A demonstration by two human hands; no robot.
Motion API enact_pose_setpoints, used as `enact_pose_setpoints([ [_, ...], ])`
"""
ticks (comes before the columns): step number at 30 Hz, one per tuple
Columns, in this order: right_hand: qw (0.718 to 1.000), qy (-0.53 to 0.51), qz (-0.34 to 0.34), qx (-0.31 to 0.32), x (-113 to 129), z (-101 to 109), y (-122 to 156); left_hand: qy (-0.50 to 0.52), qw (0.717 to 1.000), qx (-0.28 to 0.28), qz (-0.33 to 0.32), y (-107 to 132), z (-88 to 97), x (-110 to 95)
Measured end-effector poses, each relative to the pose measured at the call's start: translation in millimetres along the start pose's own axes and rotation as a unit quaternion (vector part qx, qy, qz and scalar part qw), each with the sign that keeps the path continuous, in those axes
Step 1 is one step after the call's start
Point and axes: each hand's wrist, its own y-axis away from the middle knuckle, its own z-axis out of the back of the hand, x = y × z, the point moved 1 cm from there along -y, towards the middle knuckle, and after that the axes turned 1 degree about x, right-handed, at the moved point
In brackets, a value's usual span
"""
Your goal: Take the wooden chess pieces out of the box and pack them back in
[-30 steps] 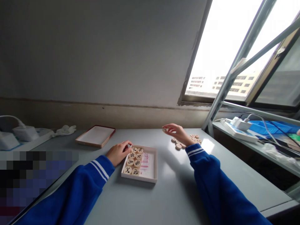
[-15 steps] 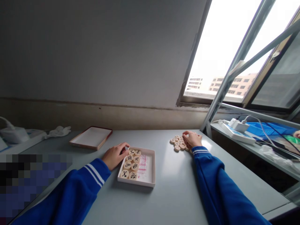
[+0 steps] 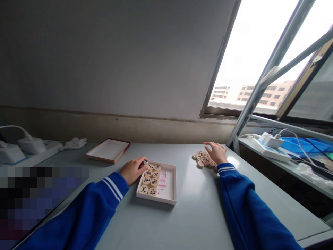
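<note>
A shallow white box point(image 3: 169, 198) lies on the grey table point(image 3: 192, 215) with several round wooden chess pieces point(image 3: 150, 180) packed into its left half. My left hand point(image 3: 133, 169) rests against the box's left rim, its fingers curled at the top corner by the pieces. A loose pile of wooden pieces point(image 3: 203, 159) lies further right. My right hand point(image 3: 215, 152) hovers over that pile, palm down, with its fingers stretched out. Both arms wear blue sleeves with white cuffs.
The box's red-edged lid point(image 3: 108, 151) lies upturned at the back left. A white glove point(image 3: 75, 142) and white devices point(image 3: 24, 146) sit further left. To the right, a metal post point(image 3: 256, 93) and a shelf with a power strip point(image 3: 265, 146) and cables border the table.
My right hand went from raised and pinched down onto the loose pile, and now lifts slightly with fingers extended. My left hand stayed at the box's rim.
</note>
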Motion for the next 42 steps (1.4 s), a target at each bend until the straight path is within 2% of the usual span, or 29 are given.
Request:
enact_pose_setpoints([
  [2, 0.989, -0.104, 0.104, 0.034, 27.4, 9.1, 6.3, -0.002, 1.0, -0.005, -0.003, -0.1, -0.3, 0.3],
  [4, 0.943, -0.201, 0.238, 0.117, 64.1, 16.5, 21.5, -0.005, 1.0, -0.013, -0.004, -0.3, -0.8, 1.0],
  [5, 0.916, -0.215, 0.302, 0.152, 83.6, 19.0, 32.4, -0.005, 1.0, -0.016, -0.005, -0.3, -1.0, 1.4],
  [7, 0.883, -0.176, 0.397, 0.175, 118.6, 21.1, 57.0, -0.004, 1.0, -0.02, -0.008, -0.4, -1.3, 1.9],
  [10, 0.874, -0.081, 0.46, 0.133, 151.0, 18.8, 87.4, -0.003, 1.0, -0.022, -0.014, -0.3, -1.2, 1.7],
  [14, 0.874, -0.061, 0.469, 0.116, 157.8, 16.3, 99.3, -0.004, 1.0, -0.023, -0.014, 0.5, -0.3, 0.2],
  [18, 0.871, -0.065, 0.468, 0.133, 154.6, 16.8, 97.9, -0.003, 1.0, -0.019, -0.009, 1.5, 0.8, -1.6],
  [23, 0.887, -0.056, 0.445, 0.108, 153.8, 9.8, 94.9, -0.003, 1.0, -0.018, -0.009, 1.5, 0.8, -1.0],
  [27, 0.884, -0.06, 0.448, 0.119, 150.6, 4.9, 88.8, 0.0, 1.0, -0.017, -0.017, 0.9, 0.0, 1.5],
  [31, 0.897, -0.039, 0.431, 0.085, 149.4, 8.4, 86.1, -0.007, 1.0, -0.011, -0.015, 0.6, 0.0, 1.4],
  [38, 0.903, -0.065, 0.417, 0.084, 147.4, 9.9, 83.6, -0.011, 1.0, -0.005, -0.004, -0.1, 0.3, -0.3],
  [42, 0.915, -0.119, 0.376, 0.091, 127.6, 29.5, 67.5, -0.012, 1.0, -0.003, -0.005, -0.3, 0.3, -0.1],
])
